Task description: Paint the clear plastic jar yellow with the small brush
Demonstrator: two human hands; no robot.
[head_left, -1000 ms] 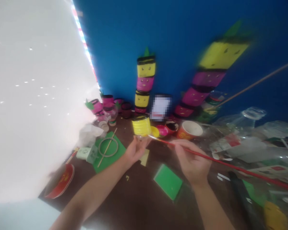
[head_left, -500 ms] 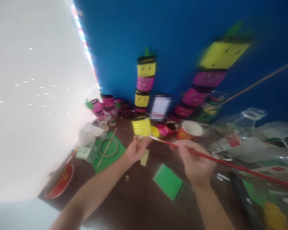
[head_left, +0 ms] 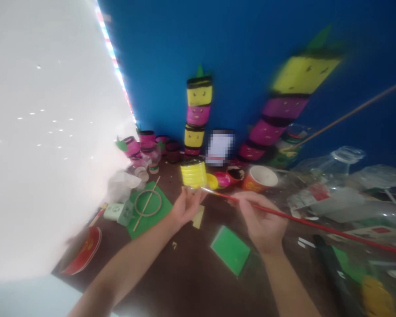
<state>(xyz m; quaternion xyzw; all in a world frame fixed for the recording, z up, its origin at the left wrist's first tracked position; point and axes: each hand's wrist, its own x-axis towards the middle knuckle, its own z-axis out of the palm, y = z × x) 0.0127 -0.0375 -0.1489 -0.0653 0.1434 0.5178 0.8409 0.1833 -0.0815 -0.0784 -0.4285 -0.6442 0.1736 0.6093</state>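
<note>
A yellow ribbed container [head_left: 193, 174] with a black upper rim is held from below by my left hand [head_left: 187, 206], fingers around its base. My right hand [head_left: 262, 220] is closed around a long red paintbrush [head_left: 303, 223]. The brush's pale tip touches or nearly touches the container's lower right edge; which of the two is too small to tell. Just behind the tip sit a small yellow pot [head_left: 212, 181] and a pink pot [head_left: 222, 178]. A white-and-red paper cup [head_left: 263, 177] stands beyond my right hand.
Decorated stacks [head_left: 198, 115] stand against the blue wall. Clear plastic bottles [head_left: 346, 160] crowd the right. A green pad [head_left: 231, 250] lies near the middle; a ring [head_left: 148, 203] and stick rest on green paper at left. A red bowl [head_left: 87, 251] is at the left edge.
My right hand and the brush have shifted slightly left, and the tip has come closer to the container's underside. My left hand still holds the container.
</note>
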